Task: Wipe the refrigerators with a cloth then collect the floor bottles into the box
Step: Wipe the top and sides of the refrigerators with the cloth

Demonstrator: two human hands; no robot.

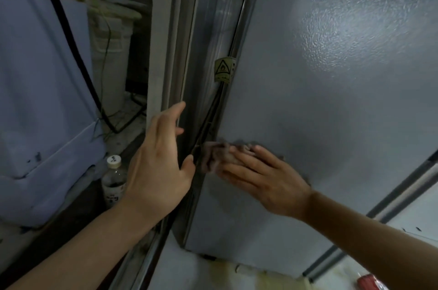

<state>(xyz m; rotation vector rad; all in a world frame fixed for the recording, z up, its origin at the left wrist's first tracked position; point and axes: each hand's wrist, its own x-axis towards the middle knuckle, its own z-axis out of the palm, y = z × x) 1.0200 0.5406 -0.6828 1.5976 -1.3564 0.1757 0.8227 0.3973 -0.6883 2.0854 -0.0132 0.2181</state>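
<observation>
The grey textured side panel of a refrigerator [331,76] fills the right half of the view. My right hand [265,180] presses a crumpled grey-brown cloth [218,152] flat against this panel near its rear corner, fingers straight. My left hand [158,159] hovers open beside the metal door frame [180,52], fingers spread, holding nothing. A clear plastic bottle [113,180] with a white cap stands on the floor below my left hand. A second, pale blue refrigerator [35,100] stands at the left.
A black cable [71,35] runs down the blue refrigerator to the floor. A yellow warning sticker [222,70] sits on the grey refrigerator's rear edge. A white appliance [111,52] stands in the gap behind. A red object [369,281] lies on the floor at the bottom right.
</observation>
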